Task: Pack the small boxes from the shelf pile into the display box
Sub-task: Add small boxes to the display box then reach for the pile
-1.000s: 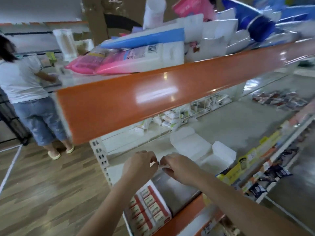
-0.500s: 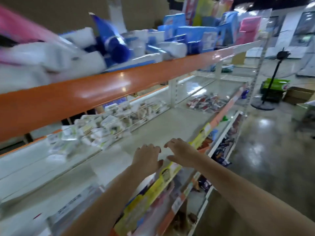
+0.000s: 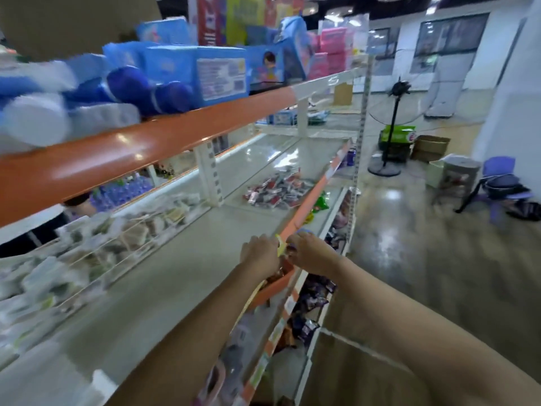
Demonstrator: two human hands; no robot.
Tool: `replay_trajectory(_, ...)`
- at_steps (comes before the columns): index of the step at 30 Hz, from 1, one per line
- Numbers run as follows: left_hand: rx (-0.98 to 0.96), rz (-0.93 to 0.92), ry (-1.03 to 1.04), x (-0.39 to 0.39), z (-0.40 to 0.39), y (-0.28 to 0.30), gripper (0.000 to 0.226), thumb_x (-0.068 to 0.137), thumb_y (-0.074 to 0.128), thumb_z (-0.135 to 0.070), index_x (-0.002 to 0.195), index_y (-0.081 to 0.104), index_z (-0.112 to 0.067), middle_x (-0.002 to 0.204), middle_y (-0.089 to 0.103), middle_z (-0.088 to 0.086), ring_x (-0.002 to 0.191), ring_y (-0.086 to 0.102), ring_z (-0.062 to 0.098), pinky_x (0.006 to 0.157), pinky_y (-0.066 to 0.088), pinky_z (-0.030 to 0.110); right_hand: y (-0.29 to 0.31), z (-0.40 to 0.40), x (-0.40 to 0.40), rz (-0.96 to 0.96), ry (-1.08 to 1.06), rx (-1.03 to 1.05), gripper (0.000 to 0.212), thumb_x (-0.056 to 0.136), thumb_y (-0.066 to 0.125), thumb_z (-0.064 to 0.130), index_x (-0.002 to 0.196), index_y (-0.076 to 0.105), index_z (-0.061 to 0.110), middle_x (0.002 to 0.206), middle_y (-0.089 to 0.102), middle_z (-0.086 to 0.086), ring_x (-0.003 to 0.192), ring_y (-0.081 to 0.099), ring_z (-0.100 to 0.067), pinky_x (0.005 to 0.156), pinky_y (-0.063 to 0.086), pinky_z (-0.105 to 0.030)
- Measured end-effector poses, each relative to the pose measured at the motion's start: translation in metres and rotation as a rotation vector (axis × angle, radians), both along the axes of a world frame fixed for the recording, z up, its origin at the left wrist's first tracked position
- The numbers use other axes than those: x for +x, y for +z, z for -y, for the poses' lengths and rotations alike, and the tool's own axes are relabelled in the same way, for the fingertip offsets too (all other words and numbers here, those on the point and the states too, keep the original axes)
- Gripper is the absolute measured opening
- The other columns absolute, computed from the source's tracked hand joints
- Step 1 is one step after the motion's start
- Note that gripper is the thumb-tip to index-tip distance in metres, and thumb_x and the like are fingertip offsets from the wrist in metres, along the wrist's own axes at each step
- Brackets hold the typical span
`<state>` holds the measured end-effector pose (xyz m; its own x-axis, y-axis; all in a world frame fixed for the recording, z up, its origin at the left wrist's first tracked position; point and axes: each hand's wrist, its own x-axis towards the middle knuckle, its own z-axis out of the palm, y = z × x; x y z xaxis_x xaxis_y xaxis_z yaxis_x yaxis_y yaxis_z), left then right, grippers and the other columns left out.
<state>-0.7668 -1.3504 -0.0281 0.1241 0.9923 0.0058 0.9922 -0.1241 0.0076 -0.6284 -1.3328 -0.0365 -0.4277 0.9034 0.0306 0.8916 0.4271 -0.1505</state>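
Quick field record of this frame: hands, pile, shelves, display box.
left hand: at the shelf's front edge, fingers bent; grip unclear
right hand: beside the left, fingers curled; grip unclear
pile of small boxes: red and white, further along the middle shelf, untouched
top shelf: blue packages
display box: not in view
floor: fan, purple chair

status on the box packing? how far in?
Done: nothing packed shows; no display box is in view. In hand: both hands, left hand and right hand, sit at the orange front edge of the shelf, apparently empty, though blur hides their fingers. Left: reaching the pile of small red and white packs further along the shelf, then all the packing.
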Motion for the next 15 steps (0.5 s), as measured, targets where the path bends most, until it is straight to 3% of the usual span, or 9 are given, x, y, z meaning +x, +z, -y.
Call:
replay_trajectory(5, 0.062, 0.039, -0.021, 0.013, -0.093, -0.010, 0.041, 0.094, 0.045, -0.041, 0.121, 0.051, -0.011, 0.121, 0.052, 0.013, 0.113, 0.049, 0.031, 0.089, 0.042, 0.037, -0.006, -0.084, 0.027, -0.006, -0.052, -0.006, 0.044, 0.095, 0.049, 0.014, 0.137, 0.038, 0.007, 0.133, 0.045, -0.014, 0.122, 0.043, -0.031, 0.100, 0.040, -0.040)
replay_trajectory(9, 0.091, 0.051, -0.014, 0.010, -0.168, -0.011, 0.037, 0.092, 0.046, -0.036, 0.117, 0.054, -0.010, 0.120, 0.057, 0.013, 0.111, 0.052, 0.029, 0.086, 0.044, 0.034, 0.000, -0.155, 0.043, 0.004, -0.092, -0.044, 0.047, 0.094, 0.053, 0.022, 0.136, 0.038, 0.007, 0.132, 0.046, -0.016, 0.120, 0.045, -0.031, 0.099, 0.040, -0.042)
replay_trajectory(15, 0.141, 0.051, 0.042, 0.004, -0.249, -0.016, 0.033, 0.092, 0.046, -0.038, 0.105, 0.057, -0.010, 0.107, 0.060, 0.011, 0.096, 0.056, 0.026, 0.071, 0.033, 0.031, -0.008, -0.236, 0.054, -0.087, -0.138, -0.089, 0.032, 0.090, 0.049, 0.011, 0.122, 0.050, 0.005, 0.123, 0.054, -0.014, 0.107, 0.055, -0.027, 0.090, 0.050, -0.039)
